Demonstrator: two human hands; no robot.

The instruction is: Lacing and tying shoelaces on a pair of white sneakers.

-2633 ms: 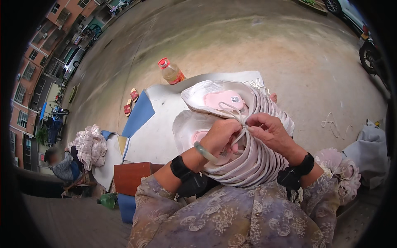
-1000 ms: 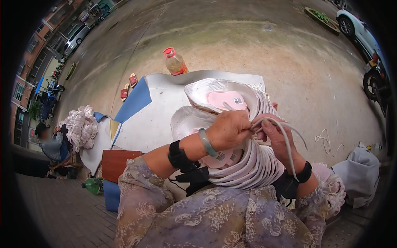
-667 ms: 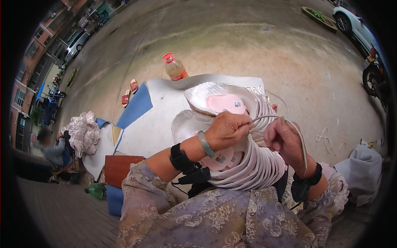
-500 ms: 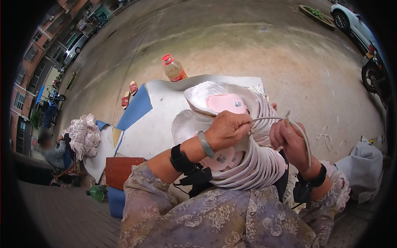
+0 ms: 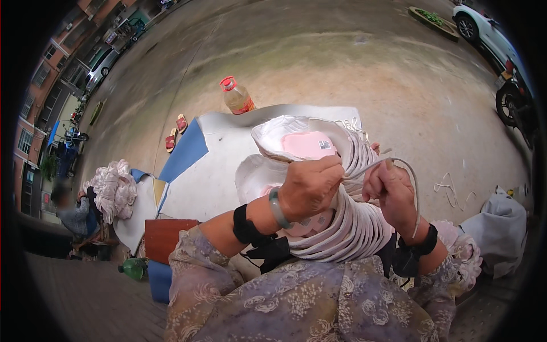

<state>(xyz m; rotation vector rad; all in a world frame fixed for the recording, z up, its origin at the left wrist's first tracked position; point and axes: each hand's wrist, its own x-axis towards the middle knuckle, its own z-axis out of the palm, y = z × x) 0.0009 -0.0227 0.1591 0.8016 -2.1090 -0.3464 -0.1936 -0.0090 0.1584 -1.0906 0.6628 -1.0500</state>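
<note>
Holding cord: steady tension across a short span serves us best, we judge. Our left hand: knuckles up, pinching cord. Our right hand: thumb raised, pinching likewise, loose length arching wristward. Beneath: stacked pale shoe uppers. Beyond: white sheet, then red-capped bottle.

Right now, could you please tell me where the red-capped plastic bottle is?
In the head view, the red-capped plastic bottle is in the upper part, left of centre, just beyond the white sheet's far edge and right of the red sandals.
</note>
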